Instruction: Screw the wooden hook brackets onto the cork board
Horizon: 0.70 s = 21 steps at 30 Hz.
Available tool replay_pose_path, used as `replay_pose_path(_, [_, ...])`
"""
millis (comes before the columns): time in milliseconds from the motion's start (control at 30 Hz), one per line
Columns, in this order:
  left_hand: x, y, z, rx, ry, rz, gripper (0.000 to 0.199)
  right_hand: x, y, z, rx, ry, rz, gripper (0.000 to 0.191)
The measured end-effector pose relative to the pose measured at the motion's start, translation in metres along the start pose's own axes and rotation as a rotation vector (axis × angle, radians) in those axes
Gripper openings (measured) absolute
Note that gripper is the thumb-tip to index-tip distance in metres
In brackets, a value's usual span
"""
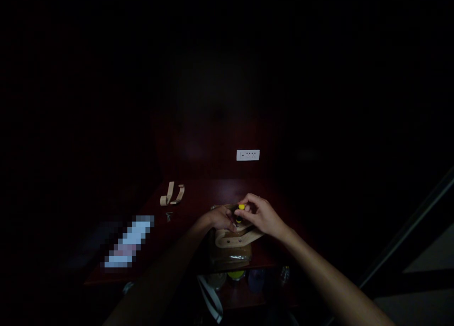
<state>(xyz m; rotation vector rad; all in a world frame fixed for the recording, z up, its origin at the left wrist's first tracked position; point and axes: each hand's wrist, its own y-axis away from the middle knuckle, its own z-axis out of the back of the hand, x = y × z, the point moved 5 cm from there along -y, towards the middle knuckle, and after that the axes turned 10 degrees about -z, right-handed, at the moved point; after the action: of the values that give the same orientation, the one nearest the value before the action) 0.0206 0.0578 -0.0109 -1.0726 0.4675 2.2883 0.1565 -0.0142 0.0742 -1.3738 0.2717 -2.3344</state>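
Note:
My right hand (261, 213) pinches the yellow top of a short yellow-and-black screwdriver (241, 206), which stands upright. Its tip points down at a pale, bent wooden piece (236, 241) with small round holes in it. My left hand (222, 218) is closed on the far side of that wooden piece, close by the screwdriver's lower end; its fingertips are partly hidden. Under the piece lies a brown package (230, 257) with shiny clear tape or film at its front. To the left are two curved wooden pieces (171, 194) and a few small screws (169, 217).
A pixelated pale rectangle (129, 243) lies on the left of the dark red table (198, 193). A white socket plate (248, 155) is on the back wall. Below the tabletop, a shelf holds several items and a white strap (211, 300) hangs down. The surroundings are very dark.

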Motion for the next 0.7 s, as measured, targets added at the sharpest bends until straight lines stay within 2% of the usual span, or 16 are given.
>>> replay_pose_path(67, [0.003, -0.002, -0.001, 0.002, -0.004, 0.030, 0.033, -0.005, -0.001, 0.001, -0.063, 0.008, -0.020, 0.030])
replay_pose_path(133, [0.006, -0.002, -0.002, 0.005, -0.036, 0.067, 0.034, -0.010, -0.002, -0.001, -0.053, -0.017, -0.052, 0.029])
replay_pose_path(233, [0.005, -0.001, -0.001, 0.012, -0.087, 0.099, 0.037, -0.013, -0.001, -0.004, 0.015, -0.058, -0.065, 0.029])
replay_pose_path(400, [0.000, 0.001, 0.001, 0.008, -0.092, 0.077, 0.030, -0.009, 0.001, -0.007, 0.093, -0.074, -0.070, 0.033])
replay_pose_path(567, [-0.006, 0.007, 0.005, 0.002, -0.172, 0.098, 0.031, 0.000, 0.001, -0.007, 0.251, -0.146, -0.090, 0.039])
replay_pose_path(700, [-0.005, 0.005, 0.004, -0.004, -0.141, 0.072, 0.028, -0.001, 0.000, -0.005, 0.195, -0.127, -0.084, 0.034])
